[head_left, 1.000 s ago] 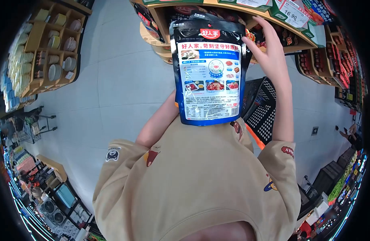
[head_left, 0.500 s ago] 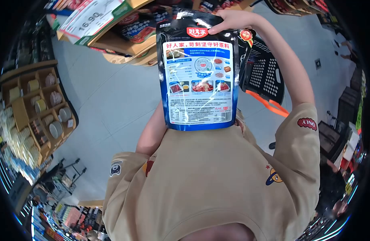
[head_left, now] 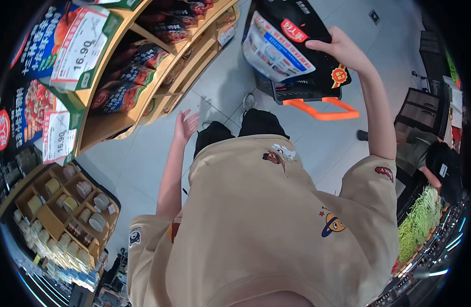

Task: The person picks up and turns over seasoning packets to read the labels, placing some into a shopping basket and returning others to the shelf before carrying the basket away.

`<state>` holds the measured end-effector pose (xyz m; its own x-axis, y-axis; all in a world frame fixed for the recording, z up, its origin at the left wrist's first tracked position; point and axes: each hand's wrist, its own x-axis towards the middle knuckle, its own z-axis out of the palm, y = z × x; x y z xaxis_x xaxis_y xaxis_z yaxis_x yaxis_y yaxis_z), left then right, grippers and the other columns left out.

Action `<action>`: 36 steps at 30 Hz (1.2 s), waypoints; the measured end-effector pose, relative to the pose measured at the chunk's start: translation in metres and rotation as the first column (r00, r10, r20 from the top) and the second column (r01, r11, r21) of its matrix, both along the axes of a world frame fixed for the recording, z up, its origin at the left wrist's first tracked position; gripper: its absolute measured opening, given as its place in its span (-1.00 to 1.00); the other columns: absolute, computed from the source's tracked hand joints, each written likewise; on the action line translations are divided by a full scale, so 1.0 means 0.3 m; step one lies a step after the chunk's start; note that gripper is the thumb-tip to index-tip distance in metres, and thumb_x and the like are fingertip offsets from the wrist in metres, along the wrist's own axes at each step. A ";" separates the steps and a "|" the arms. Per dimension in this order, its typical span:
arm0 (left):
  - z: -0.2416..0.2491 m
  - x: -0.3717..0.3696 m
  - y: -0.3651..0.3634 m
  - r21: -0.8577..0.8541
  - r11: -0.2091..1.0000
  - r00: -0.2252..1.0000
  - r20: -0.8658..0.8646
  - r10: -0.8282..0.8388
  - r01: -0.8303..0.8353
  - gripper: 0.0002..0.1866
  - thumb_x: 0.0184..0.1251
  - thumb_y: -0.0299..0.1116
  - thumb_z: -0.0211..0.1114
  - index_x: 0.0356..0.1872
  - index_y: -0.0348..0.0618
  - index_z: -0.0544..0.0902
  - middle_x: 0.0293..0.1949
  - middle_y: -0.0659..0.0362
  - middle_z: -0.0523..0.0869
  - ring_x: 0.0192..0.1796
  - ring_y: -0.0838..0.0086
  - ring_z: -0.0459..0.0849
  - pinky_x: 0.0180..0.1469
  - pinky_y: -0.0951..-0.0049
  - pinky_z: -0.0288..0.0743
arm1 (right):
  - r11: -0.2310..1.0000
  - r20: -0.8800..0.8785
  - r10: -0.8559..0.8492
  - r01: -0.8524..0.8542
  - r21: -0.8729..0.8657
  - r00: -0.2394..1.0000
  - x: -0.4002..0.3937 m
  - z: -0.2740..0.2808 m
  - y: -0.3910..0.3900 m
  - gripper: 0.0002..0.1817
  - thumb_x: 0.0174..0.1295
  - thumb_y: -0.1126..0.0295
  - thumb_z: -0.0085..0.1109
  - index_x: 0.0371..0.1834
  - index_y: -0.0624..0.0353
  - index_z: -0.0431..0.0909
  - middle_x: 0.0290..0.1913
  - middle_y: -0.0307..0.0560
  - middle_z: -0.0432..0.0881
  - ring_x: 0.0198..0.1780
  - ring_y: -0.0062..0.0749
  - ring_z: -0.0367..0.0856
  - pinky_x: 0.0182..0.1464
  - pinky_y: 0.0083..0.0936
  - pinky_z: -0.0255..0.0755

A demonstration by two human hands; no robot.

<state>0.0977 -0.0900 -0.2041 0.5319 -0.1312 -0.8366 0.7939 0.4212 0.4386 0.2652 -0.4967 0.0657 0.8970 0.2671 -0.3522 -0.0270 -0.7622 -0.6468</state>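
My right hand [head_left: 343,48] grips the top edge of a black seasoning pouch [head_left: 276,51], its white-and-blue printed back tilted away to the left. Black packaging with a red-and-gold sticker [head_left: 339,77] shows at the right of it, below my fingers. Directly under the pouch is a black shopping basket [head_left: 302,92] with an orange handle [head_left: 327,110], partly covered by it in this view. My left hand [head_left: 186,127] is empty, fingers spread, beside the lower end of a wooden shelf [head_left: 133,120].
Seasoning packets [head_left: 120,96] fill the shelf at upper left, with price signs [head_left: 82,48] along it. A rack of bowls and cups [head_left: 69,204] stands at lower left. On the right, a person [head_left: 425,153] bends near green vegetables [head_left: 420,220]. Grey floor tiles [head_left: 215,100] surround my feet.
The pouch has gone from in front of my chest up and right, over the basket. My left hand has come into sight, open and apart from it. The view has turned toward the shelf.
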 end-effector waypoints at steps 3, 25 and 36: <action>-0.124 -0.185 0.080 0.385 0.883 0.961 -0.179 -0.212 0.267 -0.49 0.12 0.09 -0.05 0.03 0.02 0.31 -0.16 0.21 0.54 -0.22 0.53 0.46 -0.24 0.56 0.29 | 0.980 0.060 -0.199 0.198 0.035 0.978 0.040 -0.084 -0.197 -0.61 0.02 0.16 0.11 -0.50 0.39 0.47 -0.68 -0.15 0.50 -0.64 -0.59 0.44 -0.54 -0.59 0.31; 0.366 -0.750 -0.142 0.510 0.772 0.653 -0.739 0.168 0.379 -0.65 0.22 -0.12 -0.06 -0.04 -0.05 0.41 -0.34 0.20 0.62 -0.39 0.60 0.55 -0.46 0.66 0.36 | 0.764 -0.222 -0.394 0.183 -0.619 0.892 0.024 -1.961 -0.691 -0.64 0.08 0.17 -0.02 -0.30 0.30 0.47 -0.30 0.21 0.52 -0.21 0.05 0.48 -0.18 -0.23 0.34; 0.210 -0.656 -0.127 0.522 0.785 0.767 -0.634 0.096 0.334 -0.65 0.20 -0.14 -0.06 -0.06 -0.06 0.42 -0.36 0.16 0.63 -0.42 0.56 0.58 -0.46 0.62 0.38 | 0.842 -0.837 -0.409 0.505 -0.191 0.365 -0.120 -2.071 -0.608 -0.76 0.07 0.40 -0.26 -0.27 0.17 0.41 -0.48 0.08 0.50 -0.64 -0.16 0.46 -0.65 -0.27 0.42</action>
<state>-0.0992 -0.1280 -0.1412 -0.0942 0.4597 -0.8831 0.9898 0.1383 -0.0336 0.2293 -0.6791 -0.5556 0.1864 -0.0174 -0.9823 -0.9006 -0.4027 -0.1637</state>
